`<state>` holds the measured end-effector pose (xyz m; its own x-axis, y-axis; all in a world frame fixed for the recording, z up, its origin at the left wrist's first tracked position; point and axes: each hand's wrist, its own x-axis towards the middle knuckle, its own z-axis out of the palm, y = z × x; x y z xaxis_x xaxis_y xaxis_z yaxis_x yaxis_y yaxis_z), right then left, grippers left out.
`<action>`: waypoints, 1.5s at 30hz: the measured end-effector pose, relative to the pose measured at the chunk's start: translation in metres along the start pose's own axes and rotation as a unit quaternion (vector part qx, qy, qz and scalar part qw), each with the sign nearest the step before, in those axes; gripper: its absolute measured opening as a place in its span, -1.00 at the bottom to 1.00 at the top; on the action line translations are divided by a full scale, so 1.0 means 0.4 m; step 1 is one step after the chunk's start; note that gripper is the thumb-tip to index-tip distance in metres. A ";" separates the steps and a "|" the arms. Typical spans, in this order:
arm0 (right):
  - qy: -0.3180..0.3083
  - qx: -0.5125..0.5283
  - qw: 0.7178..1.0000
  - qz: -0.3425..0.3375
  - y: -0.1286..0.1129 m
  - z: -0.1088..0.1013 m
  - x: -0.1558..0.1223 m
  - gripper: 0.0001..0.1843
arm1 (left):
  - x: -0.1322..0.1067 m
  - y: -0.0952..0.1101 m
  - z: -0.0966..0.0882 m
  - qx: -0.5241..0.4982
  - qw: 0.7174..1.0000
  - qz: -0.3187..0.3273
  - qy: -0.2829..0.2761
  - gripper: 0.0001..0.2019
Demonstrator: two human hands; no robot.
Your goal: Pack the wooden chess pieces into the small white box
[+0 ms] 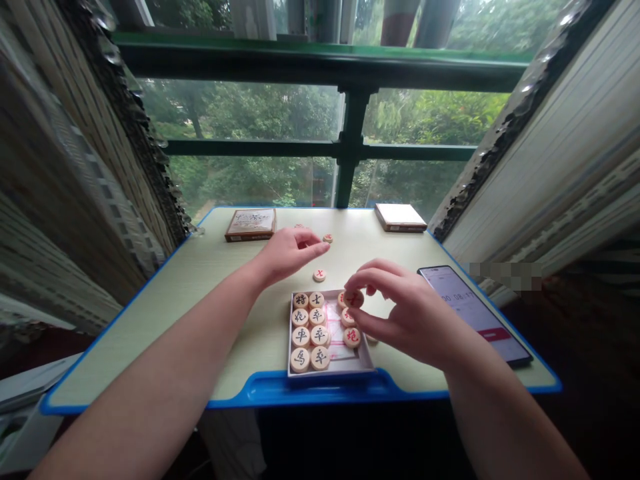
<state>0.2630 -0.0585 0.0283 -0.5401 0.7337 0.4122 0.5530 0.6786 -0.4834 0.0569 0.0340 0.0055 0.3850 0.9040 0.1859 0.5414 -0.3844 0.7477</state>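
Note:
A white open box (289,347) near the table's front edge holds round wooden xiangqi pieces. Stacks with black characters (300,335) fill its left side. Pieces with red characters (352,337) stand along its right side. Over the box's back right corner, my right hand (400,307) pinches a xiangqi piece (354,299) between thumb and fingers. My left hand (290,252) reaches over the table with thumb and fingers slightly apart, nothing seen between them. Just past its fingertips lies a red-marked piece (328,238). Another piece (319,275) lies between the hand and the box.
A flat brown box (251,224) sits at the back left, and a box with a white top (401,218) at the back right. A phone (473,313) showing a timer lies on the right. Curtains (530,113) flank the table (210,293) before a window.

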 end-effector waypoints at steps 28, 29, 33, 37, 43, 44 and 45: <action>-0.046 -0.050 0.996 0.056 0.011 0.003 0.004 -0.93 | -0.027 0.064 -0.011 -0.235 0.951 -0.085 -0.180 -0.70; -0.080 -0.055 0.993 0.062 0.008 0.001 0.001 -0.94 | -0.023 0.060 -0.010 -0.232 0.957 -0.099 -0.141 -0.72; -0.176 -0.083 0.978 0.075 -0.002 0.009 -0.011 -0.96 | -0.003 0.028 0.001 -0.167 0.977 -0.124 -0.047 -0.78; -0.187 -0.151 0.964 0.111 -0.007 0.031 -0.019 -0.89 | 0.007 0.000 0.013 -0.102 0.989 -0.102 -0.043 -0.79; -0.196 -0.190 0.955 0.119 -0.013 0.042 -0.018 -0.90 | 0.008 -0.006 0.027 -0.087 0.992 -0.085 -0.039 -0.80; -0.197 -0.189 0.954 0.120 -0.012 0.041 -0.017 -0.89 | 0.010 -0.007 0.027 -0.083 0.993 -0.082 -0.034 -0.81; -0.197 -0.188 0.955 0.121 -0.011 0.040 -0.018 -0.88 | 0.011 -0.010 0.028 -0.079 0.993 -0.080 -0.028 -0.82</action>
<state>0.2541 -0.0673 0.0151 -0.5235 0.8513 -0.0344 0.8402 0.5091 -0.1867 0.0649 0.0376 -0.0038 0.3459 0.9379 0.0246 0.4769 -0.1983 0.8563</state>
